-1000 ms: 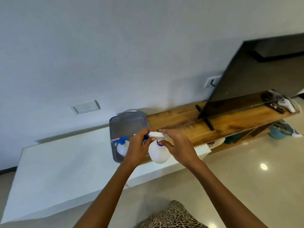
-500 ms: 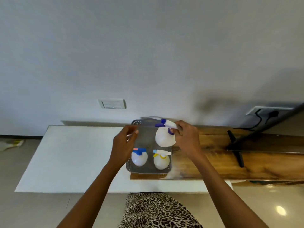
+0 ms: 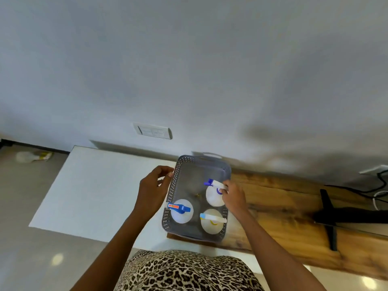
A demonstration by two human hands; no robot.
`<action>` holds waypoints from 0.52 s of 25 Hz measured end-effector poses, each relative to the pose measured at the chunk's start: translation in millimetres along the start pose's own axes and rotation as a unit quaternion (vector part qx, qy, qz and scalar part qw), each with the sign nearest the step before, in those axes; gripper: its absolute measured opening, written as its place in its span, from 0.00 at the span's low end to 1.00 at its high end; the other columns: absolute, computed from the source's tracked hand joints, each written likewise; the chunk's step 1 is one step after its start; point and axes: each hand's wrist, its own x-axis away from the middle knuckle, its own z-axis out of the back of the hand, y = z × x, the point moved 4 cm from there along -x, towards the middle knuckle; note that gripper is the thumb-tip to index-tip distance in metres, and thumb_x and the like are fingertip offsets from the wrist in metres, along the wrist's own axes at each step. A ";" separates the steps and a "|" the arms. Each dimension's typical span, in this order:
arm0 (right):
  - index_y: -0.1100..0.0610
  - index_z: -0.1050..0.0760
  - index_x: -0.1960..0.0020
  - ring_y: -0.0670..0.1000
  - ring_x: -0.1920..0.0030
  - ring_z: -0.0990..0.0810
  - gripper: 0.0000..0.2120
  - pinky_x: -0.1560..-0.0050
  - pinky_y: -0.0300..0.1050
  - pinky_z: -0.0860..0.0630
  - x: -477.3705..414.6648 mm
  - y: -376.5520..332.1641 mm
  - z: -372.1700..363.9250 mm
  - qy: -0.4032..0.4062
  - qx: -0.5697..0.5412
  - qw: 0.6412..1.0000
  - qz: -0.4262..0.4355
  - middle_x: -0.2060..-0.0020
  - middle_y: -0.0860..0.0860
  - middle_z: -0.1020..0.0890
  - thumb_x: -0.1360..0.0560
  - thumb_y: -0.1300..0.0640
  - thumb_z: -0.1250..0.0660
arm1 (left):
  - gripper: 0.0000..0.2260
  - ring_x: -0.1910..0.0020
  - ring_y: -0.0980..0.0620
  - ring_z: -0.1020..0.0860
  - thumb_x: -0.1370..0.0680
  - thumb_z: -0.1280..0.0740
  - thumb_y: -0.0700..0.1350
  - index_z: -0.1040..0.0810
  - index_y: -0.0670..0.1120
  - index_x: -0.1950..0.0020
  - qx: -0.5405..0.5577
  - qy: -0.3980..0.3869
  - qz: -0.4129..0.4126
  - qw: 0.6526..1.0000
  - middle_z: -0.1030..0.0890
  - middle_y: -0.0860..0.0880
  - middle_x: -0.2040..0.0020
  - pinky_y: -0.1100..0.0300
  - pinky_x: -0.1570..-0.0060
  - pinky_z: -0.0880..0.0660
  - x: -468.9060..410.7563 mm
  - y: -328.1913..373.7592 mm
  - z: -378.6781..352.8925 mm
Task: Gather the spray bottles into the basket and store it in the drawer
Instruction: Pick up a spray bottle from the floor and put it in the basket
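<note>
The right hand [image 3: 233, 196] pinches the bottle [image 3: 213, 198] by its head; released tilted, it may topple in the basket [image 3: 175, 185]. The left hand [image 3: 152, 190] curls beside the rim, grip unclear.

Left hand [image 3: 153, 190]: bare from fingertips to wrist.
Right hand [image 3: 234, 198]: bare as well, fingertips to wrist.
Left forearm [image 3: 117, 244]: uncovered skin running back from the fingers to the lower frame edge.
Right forearm [image 3: 279, 255]: uncovered the same way, long and slim in the wide-angle view.
Garment [image 3: 186, 271]: leopard-print fabric, tan ground with dark brown and black spots, well behind the fingers, between the two forearms.
</note>
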 end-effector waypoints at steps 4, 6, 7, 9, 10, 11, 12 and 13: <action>0.61 0.24 0.48 0.58 0.53 0.21 0.07 0.56 0.47 0.25 -15.5 10.0 -17.1 -0.033 0.012 0.999 0.003 0.53 0.61 0.18 0.25 0.64 0.37 | 0.05 0.55 0.66 0.25 0.23 0.38 0.41 0.23 0.48 0.50 -0.002 -0.002 0.028 1.000 0.21 0.58 0.55 0.84 0.61 0.33 -8.7 -7.2 -7.1; 0.61 0.24 0.46 0.58 0.51 0.21 0.09 0.55 0.45 0.26 -21.0 13.4 -22.9 -0.044 0.016 0.999 0.000 0.50 0.60 0.18 0.25 0.63 0.36 | 0.06 0.55 0.66 0.25 0.23 0.38 0.41 0.23 0.47 0.50 -0.007 -0.006 0.036 0.999 0.21 0.57 0.55 0.84 0.62 0.33 -12.4 -10.6 -11.0; 0.61 0.24 0.45 0.58 0.50 0.21 0.09 0.54 0.44 0.27 -22.1 14.9 -25.5 -0.049 0.016 0.999 -0.004 0.49 0.60 0.18 0.25 0.63 0.36 | 0.06 0.55 0.66 0.25 0.23 0.38 0.41 0.23 0.46 0.49 -0.011 -0.007 0.038 0.999 0.21 0.56 0.54 0.84 0.61 0.33 -14.0 -11.8 -12.0; 0.61 0.25 0.43 0.58 0.47 0.21 0.11 0.51 0.45 0.25 -22.4 18.2 -30.2 -0.063 0.016 0.998 -0.014 0.46 0.60 0.19 0.25 0.62 0.36 | 0.06 0.55 0.66 0.25 0.23 0.38 0.41 0.23 0.45 0.48 -0.019 -0.007 0.038 0.999 0.21 0.54 0.53 0.84 0.61 0.32 -16.1 -13.7 -13.1; 0.60 0.25 0.42 0.58 0.46 0.21 0.12 0.48 0.47 0.25 -21.9 19.5 -32.0 -0.071 0.017 0.997 -0.017 0.45 0.60 0.19 0.25 0.62 0.36 | 0.06 0.55 0.65 0.25 0.23 0.38 0.41 0.23 0.44 0.48 -0.022 -0.007 0.035 0.999 0.21 0.54 0.53 0.84 0.61 0.32 -16.7 -14.3 -13.1; 0.60 0.25 0.42 0.58 0.45 0.22 0.12 0.47 0.48 0.25 -21.7 20.4 -33.3 -0.075 0.018 0.997 -0.017 0.45 0.60 0.20 0.25 0.62 0.36 | 0.06 0.55 0.65 0.25 0.23 0.38 0.40 0.23 0.44 0.49 -0.024 -0.006 0.032 0.999 0.21 0.53 0.53 0.83 0.61 0.32 -16.7 -14.7 -13.0; 0.60 0.25 0.41 0.58 0.45 0.22 0.12 0.46 0.49 0.24 -21.7 20.7 -33.9 -0.077 0.018 0.997 -0.016 0.44 0.60 0.20 0.25 0.62 0.36 | 0.06 0.56 0.65 0.25 0.23 0.38 0.40 0.23 0.44 0.49 -0.025 -0.006 0.031 0.999 0.21 0.53 0.53 0.83 0.61 0.32 -16.6 -15.0 -12.8; 0.60 0.26 0.41 0.58 0.44 0.22 0.12 0.46 0.49 0.25 -22.2 20.2 -33.9 -0.078 0.019 0.997 -0.014 0.44 0.60 0.20 0.25 0.62 0.36 | 0.06 0.56 0.64 0.25 0.23 0.38 0.40 0.23 0.43 0.49 -0.026 -0.005 0.030 0.999 0.21 0.53 0.53 0.83 0.61 0.32 -16.2 -15.6 -12.4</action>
